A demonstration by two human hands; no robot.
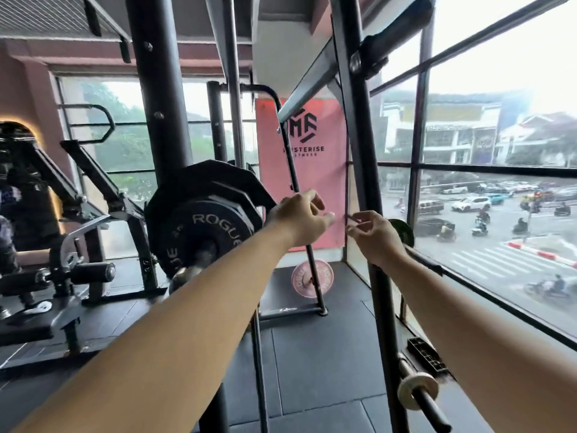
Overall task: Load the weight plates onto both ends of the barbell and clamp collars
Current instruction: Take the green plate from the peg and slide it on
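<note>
Both my arms reach forward at chest height inside a black rack. My left hand [301, 218] hangs in the air with loosely curled fingers and holds nothing, just right of a stack of black Rogue weight plates [203, 226] on a steel sleeve [187, 275]. My right hand [376, 237] is also empty, fingers loosely bent, next to the rack upright [359, 170]. A small green plate [404, 231] shows right behind it on a dark bar. A barbell end [417, 391] with a bare sleeve lies low at the right. A pink plate [312, 278] stands on the floor ahead.
A slanted thin post [299, 214] crosses between my hands. A bench machine [46, 276] fills the left side. Window bars [499, 170] and glass close off the right. Dark rubber floor mats [312, 370] lie below. A pink banner [309, 170] hangs at the back.
</note>
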